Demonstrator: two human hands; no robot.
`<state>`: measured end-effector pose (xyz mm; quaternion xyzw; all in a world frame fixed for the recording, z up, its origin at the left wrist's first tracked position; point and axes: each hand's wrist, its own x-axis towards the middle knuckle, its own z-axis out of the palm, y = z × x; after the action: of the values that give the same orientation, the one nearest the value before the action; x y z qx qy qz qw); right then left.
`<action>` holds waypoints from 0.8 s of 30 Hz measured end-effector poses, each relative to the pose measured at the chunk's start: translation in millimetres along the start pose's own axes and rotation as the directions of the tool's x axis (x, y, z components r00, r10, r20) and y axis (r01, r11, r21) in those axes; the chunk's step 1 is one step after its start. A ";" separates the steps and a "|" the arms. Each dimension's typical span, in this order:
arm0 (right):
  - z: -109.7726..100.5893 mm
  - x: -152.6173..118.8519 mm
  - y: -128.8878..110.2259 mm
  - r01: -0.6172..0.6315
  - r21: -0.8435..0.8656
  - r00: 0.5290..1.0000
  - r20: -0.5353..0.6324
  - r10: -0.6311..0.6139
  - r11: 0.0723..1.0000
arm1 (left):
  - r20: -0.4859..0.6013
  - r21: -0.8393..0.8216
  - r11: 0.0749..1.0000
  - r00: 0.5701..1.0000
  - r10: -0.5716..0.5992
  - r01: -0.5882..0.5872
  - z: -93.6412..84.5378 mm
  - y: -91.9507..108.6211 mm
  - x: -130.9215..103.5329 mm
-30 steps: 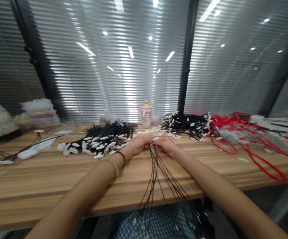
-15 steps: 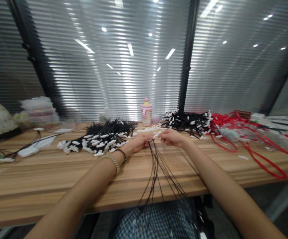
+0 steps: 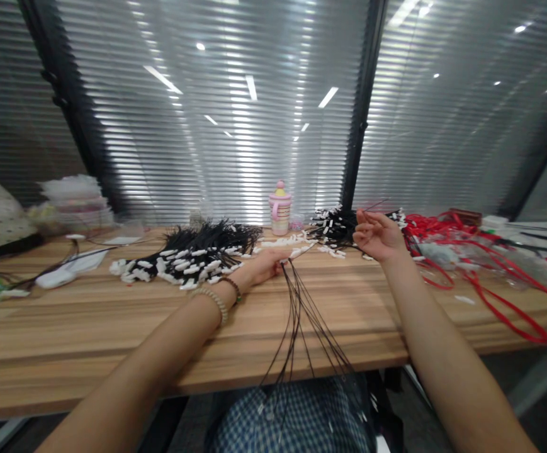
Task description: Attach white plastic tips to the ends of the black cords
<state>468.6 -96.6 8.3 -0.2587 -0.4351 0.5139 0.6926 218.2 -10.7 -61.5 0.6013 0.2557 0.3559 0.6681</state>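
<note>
My left hand (image 3: 269, 264) is closed at the middle of the table, gripping a bunch of thin black cords (image 3: 296, 308) at their upper ends. The loose cords fan out toward me and hang over the table's front edge. My right hand (image 3: 381, 236) is raised to the right, its fingers pinched on a thin dark cord (image 3: 377, 204) whose end sticks up beyond the fingertips. A fine line also runs from the left fingertips up to the right. Just behind the left hand lie small white plastic pieces (image 3: 285, 241).
A pile of black cords with white ends (image 3: 197, 255) lies left, and another black pile (image 3: 332, 225) is behind the right hand. Red straps (image 3: 495, 289) spread across the right side. A pink cup (image 3: 280, 211) stands at the back, before window blinds (image 3: 235, 126).
My right hand has moved away from the left hand, up and to the right, with a thin cord in its fingers. The left hand has stayed in place on the bunch.
</note>
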 end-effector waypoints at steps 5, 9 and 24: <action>-9.6 5.5 -4.6 0.076 0.011 0.995 -0.059 -0.075 0.997 | -0.032 0.000 1.000 0.999 -0.025 0.025 -1.3 0.0 0.4; -12.4 14.3 7.5 0.044 -0.091 0.989 -0.136 -0.056 0.995 | -0.106 0.026 0.997 0.992 -0.068 0.072 -6.1 -4.5 6.7; 36.2 -2.1 97.0 -0.030 -0.873 0.986 0.054 0.157 0.487 | -0.151 -0.032 0.990 0.979 -0.139 0.135 -6.5 -7.0 15.0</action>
<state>389.8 -69.0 -52.9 -0.5624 -0.6626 0.2769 0.4099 223.6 4.9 -68.0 0.5460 0.3432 0.3569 0.6758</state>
